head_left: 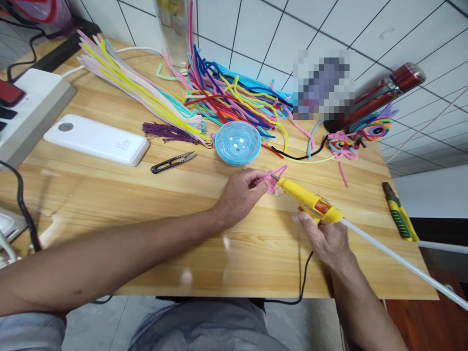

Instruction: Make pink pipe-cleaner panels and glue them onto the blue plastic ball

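Between the thumb and fingers of my left hand (243, 195) is a small pink pipe-cleaner piece (272, 183), with a pink loop sticking up from it. My right hand (325, 236) is wrapped round the handle of a yellow hot glue gun (307, 197). The gun's metal tip meets the pink piece or sits just over it; I cannot tell which. A long whitish glue stick (398, 258) runs out of the gun's back end to the lower right. Just beyond my left hand stands a blue bowl (238, 142).
Colourful pipe cleaners (234, 95) are heaped along the wall. Thread snips (173, 162), a purple tassel (164, 131) and a white power bank (97, 140) lie to the left. A red flask (376, 97), pipe-cleaner figures (343, 146) and a green-yellow tool (398, 212) are at the right.
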